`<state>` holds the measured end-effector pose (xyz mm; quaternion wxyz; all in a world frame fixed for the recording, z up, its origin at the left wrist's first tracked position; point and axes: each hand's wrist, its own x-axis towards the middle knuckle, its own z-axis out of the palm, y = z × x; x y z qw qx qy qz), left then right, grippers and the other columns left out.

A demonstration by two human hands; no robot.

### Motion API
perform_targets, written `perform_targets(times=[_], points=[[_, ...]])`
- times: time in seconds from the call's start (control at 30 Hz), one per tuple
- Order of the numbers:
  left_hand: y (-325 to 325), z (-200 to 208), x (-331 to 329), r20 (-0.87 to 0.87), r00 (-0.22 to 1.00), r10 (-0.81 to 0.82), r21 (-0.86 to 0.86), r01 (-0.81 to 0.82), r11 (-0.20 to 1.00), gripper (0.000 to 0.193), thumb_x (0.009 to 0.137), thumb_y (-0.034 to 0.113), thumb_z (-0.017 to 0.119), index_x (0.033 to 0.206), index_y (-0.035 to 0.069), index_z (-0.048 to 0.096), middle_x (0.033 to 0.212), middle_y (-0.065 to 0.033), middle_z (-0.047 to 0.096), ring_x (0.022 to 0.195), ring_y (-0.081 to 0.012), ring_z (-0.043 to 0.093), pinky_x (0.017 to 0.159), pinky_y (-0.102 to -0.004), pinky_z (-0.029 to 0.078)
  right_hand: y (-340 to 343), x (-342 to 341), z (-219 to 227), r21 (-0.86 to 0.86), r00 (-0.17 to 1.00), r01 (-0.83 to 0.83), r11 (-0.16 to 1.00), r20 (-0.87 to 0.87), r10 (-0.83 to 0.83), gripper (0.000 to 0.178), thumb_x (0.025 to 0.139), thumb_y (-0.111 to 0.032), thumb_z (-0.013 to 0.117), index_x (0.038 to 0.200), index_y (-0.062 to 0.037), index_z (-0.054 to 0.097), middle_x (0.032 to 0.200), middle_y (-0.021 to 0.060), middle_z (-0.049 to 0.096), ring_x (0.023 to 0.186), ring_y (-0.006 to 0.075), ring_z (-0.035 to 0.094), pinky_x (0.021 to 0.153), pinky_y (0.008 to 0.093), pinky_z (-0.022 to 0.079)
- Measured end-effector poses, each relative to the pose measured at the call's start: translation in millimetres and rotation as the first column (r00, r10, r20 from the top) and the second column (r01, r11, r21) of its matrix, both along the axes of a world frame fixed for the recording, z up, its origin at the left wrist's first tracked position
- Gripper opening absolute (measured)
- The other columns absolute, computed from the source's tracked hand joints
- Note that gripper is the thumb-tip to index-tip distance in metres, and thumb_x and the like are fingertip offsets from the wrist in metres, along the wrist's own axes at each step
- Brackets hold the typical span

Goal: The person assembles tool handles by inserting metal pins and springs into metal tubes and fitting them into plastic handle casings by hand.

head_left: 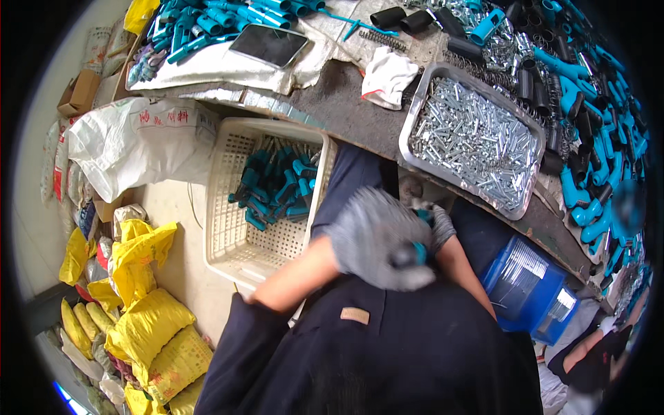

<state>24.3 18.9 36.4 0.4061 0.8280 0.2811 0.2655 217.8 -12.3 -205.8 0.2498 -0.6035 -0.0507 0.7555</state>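
In front of my body my left hand, in a grey glove, is smeared by motion. Its fingers curl round a teal and black part, whose exact kind does not show. Close beside it, my gloved right hand is closed and partly hidden behind the left; a bit of teal and black shows by its fingers. To the left of my hands a cream plastic crate holds several teal and black handle-like tools with metal rods. At upper right a metal tray is full of small silver pins.
The workbench carries teal housings, a phone, a white glove, springs and black sleeves. A blue bin stands under its right side. Yellow sacks lie left. Another person's arm shows at lower right.
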Motion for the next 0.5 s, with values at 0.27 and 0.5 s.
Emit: perform_targets(times=[0.27,0.5], points=[[6,56,-192,0.007,0.781,0.625,-0.15,-0.617,0.773,0.04,0.079,0.031,0.06,0.107,0.003,0.061,0.094,-0.0109,0.06,0.084,-0.0205,0.058,0.076,-0.0342,0.048,-11,44,50,0.156,0.975,-0.081,0.984,-0.191,0.111,0.045,0.096,-0.037,0.05,0.119,0.0002,0.056,0.112,0.0158,0.064,0.092,0.0292,0.066,0.078,0.0342,0.056],[17,-45,-265,-0.369,0.597,0.713,0.061,-0.749,0.659,0.032,0.091,0.029,0.053,0.099,0.0,0.062,0.093,-0.0108,0.062,0.089,-0.0215,0.056,0.084,-0.0355,0.045,-17,132,158,0.507,0.714,-0.679,0.531,0.286,0.639,0.036,0.096,-0.031,0.052,0.106,0.0017,0.064,0.098,0.0105,0.069,0.089,0.0186,0.067,0.075,0.0302,0.054]])
